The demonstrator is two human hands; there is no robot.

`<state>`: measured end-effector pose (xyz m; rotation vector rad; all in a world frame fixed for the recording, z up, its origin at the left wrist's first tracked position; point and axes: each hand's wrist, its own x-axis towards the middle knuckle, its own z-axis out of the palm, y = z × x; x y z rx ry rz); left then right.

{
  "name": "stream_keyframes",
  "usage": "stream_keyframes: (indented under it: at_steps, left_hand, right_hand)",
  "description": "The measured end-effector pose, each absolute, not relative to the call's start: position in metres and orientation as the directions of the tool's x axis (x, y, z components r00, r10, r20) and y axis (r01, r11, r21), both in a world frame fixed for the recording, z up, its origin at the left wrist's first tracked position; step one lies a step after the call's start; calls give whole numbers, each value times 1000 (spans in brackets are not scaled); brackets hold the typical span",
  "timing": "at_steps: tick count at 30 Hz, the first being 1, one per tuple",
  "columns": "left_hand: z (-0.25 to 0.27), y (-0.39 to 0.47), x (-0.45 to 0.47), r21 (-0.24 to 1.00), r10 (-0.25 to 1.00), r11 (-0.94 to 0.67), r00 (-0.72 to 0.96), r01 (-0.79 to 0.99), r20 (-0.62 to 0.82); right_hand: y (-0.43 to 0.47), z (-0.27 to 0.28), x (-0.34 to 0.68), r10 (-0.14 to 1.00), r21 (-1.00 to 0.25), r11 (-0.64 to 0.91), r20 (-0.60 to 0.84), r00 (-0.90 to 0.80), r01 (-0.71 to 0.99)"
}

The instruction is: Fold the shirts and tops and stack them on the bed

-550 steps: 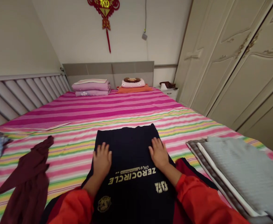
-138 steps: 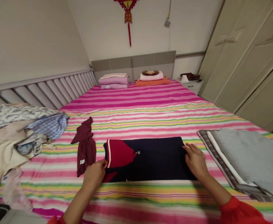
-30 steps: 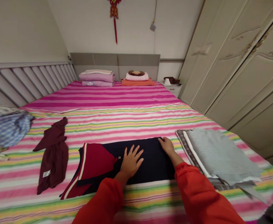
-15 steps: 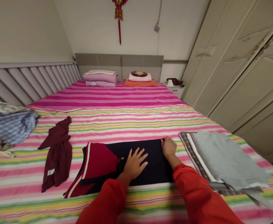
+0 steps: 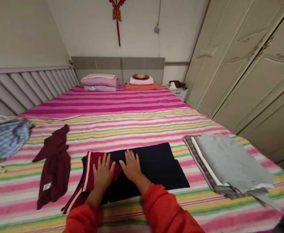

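A navy and red polo shirt point(image 5: 156, 165) lies folded into a long strip across the bed, its red part with a cream stripe at the left end. My left hand point(image 5: 103, 173) rests flat with fingers spread on that red part. On the navy cloth near the red edge lies my right hand point(image 5: 132, 166), palm down and fingers apart. Both hands press on the shirt without gripping it. To the left is a crumpled maroon garment point(image 5: 56, 166) with a white label. A stack of folded grey and white clothes point(image 5: 231, 161) sits to the right.
Blue checked clothes point(image 5: 7, 137) are heaped at the left edge. Folded purple bedding point(image 5: 100, 82) and a pink pillow point(image 5: 142, 81) lie by the headboard point(image 5: 142, 66). A wardrobe point(image 5: 241, 74) stands along the right, and a small nightstand point(image 5: 179, 93) beside the bed.
My right hand has left the shirt's right end and moved left to its middle. My left hand has shifted left onto the red part. The view has turned slightly right.
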<state>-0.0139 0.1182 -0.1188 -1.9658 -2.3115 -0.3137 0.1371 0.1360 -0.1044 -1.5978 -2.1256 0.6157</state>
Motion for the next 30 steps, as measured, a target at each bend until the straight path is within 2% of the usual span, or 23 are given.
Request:
stream_keyframes:
  at_steps: [3, 6, 10, 13, 16, 19, 21, 25, 30]
  left_hand:
    - [-127, 115, -12, 40, 962, 139, -144, 990, 230]
    - [-128, 116, -11, 42, 962, 128, -135, 991, 238]
    - [-128, 117, -13, 55, 964, 124, -133, 991, 231]
    - [-130, 117, -14, 65, 964, 123, -134, 990, 229]
    - [-131, 117, -14, 72, 962, 126, -139, 989, 234]
    - [-130, 118, -12, 81, 964, 134, -148, 988, 219]
    - [-128, 118, -11, 97, 966, 140, -158, 985, 206]
    - [-124, 118, -8, 134, 965, 159, -183, 978, 187]
    - [-119, 119, -13, 198, 968, 157, -191, 967, 163]
  right_hand:
    - [150, -112, 166, 986, -472, 140, -18, -168, 870]
    - [162, -115, 210, 996, -363, 45, -51, -68, 931]
    - [168, -116, 269, 998, -239, -62, -25, 58, 969]
    - [169, -118, 301, 992, -210, -122, 8, 127, 970]
    - [167, -117, 322, 981, -266, -166, 51, 185, 950]
    - [155, -111, 336, 936, -368, -277, 107, 336, 888]
    - [142, -107, 344, 896, -400, -369, 87, 435, 839]
    - [123, -100, 357, 853, -425, -503, -99, 513, 753]
    - [129, -96, 371, 835, -623, -545, -345, 428, 561]
